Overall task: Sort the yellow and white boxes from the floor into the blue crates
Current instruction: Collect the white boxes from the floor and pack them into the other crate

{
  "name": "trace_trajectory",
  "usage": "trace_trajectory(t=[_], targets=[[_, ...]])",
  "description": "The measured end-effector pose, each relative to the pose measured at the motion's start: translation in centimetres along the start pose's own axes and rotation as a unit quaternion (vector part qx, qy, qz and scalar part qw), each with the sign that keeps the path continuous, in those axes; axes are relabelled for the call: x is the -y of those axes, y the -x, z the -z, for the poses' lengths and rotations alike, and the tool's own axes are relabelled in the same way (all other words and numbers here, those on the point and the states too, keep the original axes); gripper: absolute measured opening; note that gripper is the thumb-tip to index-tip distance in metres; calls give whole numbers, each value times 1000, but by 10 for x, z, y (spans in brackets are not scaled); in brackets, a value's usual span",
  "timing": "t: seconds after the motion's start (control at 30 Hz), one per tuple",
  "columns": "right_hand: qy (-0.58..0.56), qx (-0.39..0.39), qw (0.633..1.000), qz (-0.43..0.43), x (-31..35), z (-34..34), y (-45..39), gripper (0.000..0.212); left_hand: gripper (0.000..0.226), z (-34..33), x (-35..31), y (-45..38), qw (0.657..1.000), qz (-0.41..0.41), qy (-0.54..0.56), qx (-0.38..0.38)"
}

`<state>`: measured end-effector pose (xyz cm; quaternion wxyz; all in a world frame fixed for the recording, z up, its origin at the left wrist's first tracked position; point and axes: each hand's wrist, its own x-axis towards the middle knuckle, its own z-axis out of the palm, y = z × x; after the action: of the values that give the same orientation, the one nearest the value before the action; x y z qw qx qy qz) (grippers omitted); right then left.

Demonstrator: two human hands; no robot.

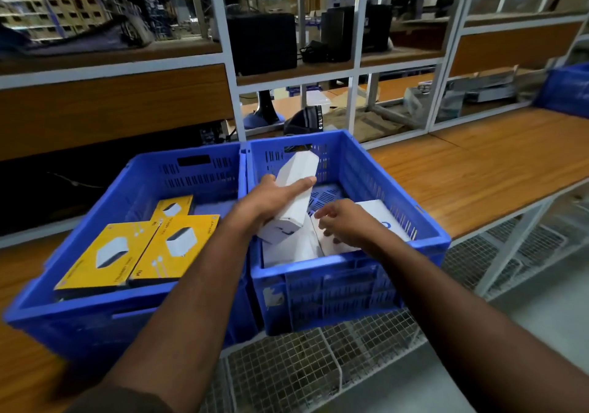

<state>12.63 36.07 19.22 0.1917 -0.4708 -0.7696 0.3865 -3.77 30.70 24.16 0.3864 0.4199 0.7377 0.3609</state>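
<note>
Hands (306, 215) over right crate (350, 272) — left gripping white box (294, 196).

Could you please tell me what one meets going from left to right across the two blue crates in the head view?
Left blue crate → yellow boxes → left hand gripping a white box → right hand → white box with a blue mark → right blue crate.
</note>
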Motion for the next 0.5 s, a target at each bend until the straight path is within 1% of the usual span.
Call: trace_trajectory(t=[0.03, 0.1, 0.17, 0.2, 0.27, 0.33, 0.37, 0.4, 0.43, 0.47, 0.5], targets=[[-87, -20, 996, -13, 1, 1, 0, 18, 113, -1, 0, -2, 1000, -2, 2, -2], [-234, -35, 971, -19, 2, 6, 1, 22, 111, -2, -3, -3, 1000, -18, -15, -6], [-310, -27, 950, -19, 2, 12, 3, 36, 106, -6, -7, -5, 998, -42, -53, -7], [-321, -25, 946, -22, 1, 14, 4, 42, 99, -8, -9, -5, 997, -53, -55, 1], [-312, -39, 949, -30, -3, 17, 1, 53, 78, -13, -13, -5, 996, -74, -10, 46], [-286, -66, 955, -50, -10, 18, -2, 55, 77, -17, -13, -9, 993, -86, 7, 80], [-282, -76, 954, -65, -13, 19, -5, 54, 76, -18, -13, -12, 993, -89, -4, 80], [-278, -79, 954, -77, -16, 20, -6, 52, 71, -18, -12, -12, 993, -93, -15, 76], [-267, -80, 956, -90, -19, 20, -7, 47, 63, -17, -10, -15, 992, -96, -23, 73], [-230, -83, 965, -95, -22, 21, -8, 35, 56, -17, -8, -17, 993, -97, -23, 70], [-162, -81, 979, -95, -25, 24, -9, 23, 53, -16, -7, -20, 993, -98, -19, 65]])
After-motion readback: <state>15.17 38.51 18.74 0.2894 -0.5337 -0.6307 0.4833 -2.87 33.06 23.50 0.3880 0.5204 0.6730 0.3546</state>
